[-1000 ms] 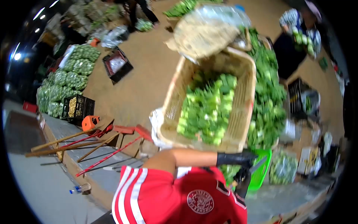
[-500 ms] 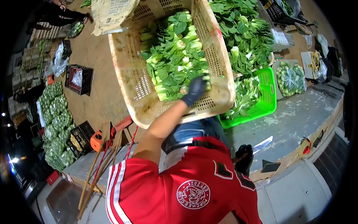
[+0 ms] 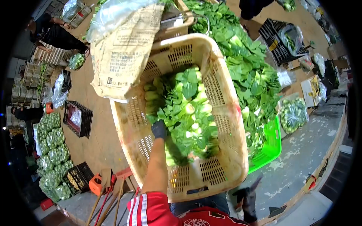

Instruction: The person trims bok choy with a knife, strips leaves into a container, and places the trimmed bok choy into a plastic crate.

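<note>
Bok choy (image 3: 190, 109) lies in packed rows inside a large, stained cream plastic crate (image 3: 237, 150). My left hand (image 3: 159, 129), in a dark glove, reaches into the crate at the left side of the rows. Its fingers look curled in on bok choy leaves and are partly hidden. My right hand (image 3: 247, 199), dark-gloved and smeared by motion, is outside the crate near its lower right corner; whether it holds anything does not show. A printed brown paper sack (image 3: 124, 56) overlaps the crate's far left corner.
More bok choy (image 3: 249, 71) is heaped beyond the crate's right wall. A bright green basket (image 3: 277, 147) stands beside it. Bagged greens (image 3: 54, 150) and long-handled tools (image 3: 109, 196) are at left. A person (image 3: 56, 34) stands at the far left.
My left hand has moved from the near right end of the rows to their left side. The view has shifted, showing more of the sack. My right hand has become blurred.
</note>
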Motion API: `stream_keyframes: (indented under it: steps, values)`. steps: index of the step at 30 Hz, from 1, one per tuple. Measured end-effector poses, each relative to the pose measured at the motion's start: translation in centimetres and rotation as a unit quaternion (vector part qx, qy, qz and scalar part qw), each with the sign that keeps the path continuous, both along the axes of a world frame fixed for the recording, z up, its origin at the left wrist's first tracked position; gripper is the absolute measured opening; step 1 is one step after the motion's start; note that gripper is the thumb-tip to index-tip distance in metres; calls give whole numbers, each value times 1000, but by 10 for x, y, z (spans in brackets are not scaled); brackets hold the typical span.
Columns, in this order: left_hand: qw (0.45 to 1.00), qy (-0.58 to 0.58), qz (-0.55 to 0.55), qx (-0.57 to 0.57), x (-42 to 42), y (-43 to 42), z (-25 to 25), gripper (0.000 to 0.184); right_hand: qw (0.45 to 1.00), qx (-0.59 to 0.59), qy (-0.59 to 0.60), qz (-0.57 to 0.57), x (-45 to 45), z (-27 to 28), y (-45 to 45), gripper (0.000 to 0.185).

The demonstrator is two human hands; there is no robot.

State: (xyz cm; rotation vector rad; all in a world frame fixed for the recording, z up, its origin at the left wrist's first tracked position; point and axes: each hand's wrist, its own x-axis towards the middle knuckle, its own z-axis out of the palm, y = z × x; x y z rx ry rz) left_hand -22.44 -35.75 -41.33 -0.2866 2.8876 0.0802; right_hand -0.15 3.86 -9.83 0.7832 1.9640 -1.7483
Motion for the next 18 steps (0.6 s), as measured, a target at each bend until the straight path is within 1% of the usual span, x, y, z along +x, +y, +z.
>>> stream_keyframes:
  steps: [2, 3, 4, 5, 6, 7, 8, 9, 10, 11, 12, 14, 15, 16, 17, 18]
  values:
    - [999, -28, 16, 40, 9, 2, 24, 29, 986, -29, 21, 163, -88, 32, -24, 25]
    - [992, -65, 42, 104, 14, 7, 46, 47, 971, -43, 24, 232, -137, 46, -43, 27]
    - [984, -3, 54, 167, 34, 3, 25, 58, 953, -32, 19, 300, -187, 63, -67, 32]
    - [956, -15, 66, 286, 42, 6, 56, 65, 931, -169, 132, 297, -224, 49, -87, 25]
    - [934, 65, 49, 348, 54, 9, 64, 63, 909, -5, 128, 396, -281, 74, -124, 31]
    - [921, 107, 26, 374, 64, 10, 64, 60, 909, -28, 129, 395, -323, 94, -157, 37]
    - [926, 128, -4, 355, 79, 6, 52, 59, 882, -6, 164, 442, -359, 119, -184, 38]
    - [921, 102, 44, 373, 85, 15, 84, 62, 868, -27, 203, 452, -385, 131, -202, 37]
    - [902, 113, 44, 416, 93, 18, 111, 60, 902, -54, 130, 407, -400, 150, -218, 34]
    - [897, 126, 49, 420, 102, 23, 126, 58, 913, -57, 129, 383, -413, 149, -227, 41]
    - [893, 138, 53, 426, 107, 28, 139, 56, 898, 18, 163, 409, -423, 150, -233, 39]
    - [885, 172, 35, 432, 116, 41, 178, 54, 817, 131, 308, 470, -397, 159, -228, 37]
    - [898, 120, 25, 424, 119, 46, 204, 56, 800, 108, 380, 452, -368, 151, -224, 40]
    - [885, 111, 1, 452, 119, 53, 233, 55, 824, 114, 253, 494, -336, 162, -216, 39]
    - [871, 101, -21, 480, 119, 61, 263, 55, 704, 108, 423, 560, -320, 113, -196, 36]
    - [856, 88, -41, 508, 123, 71, 287, 55, 719, 113, 360, 584, -288, 103, -177, 34]
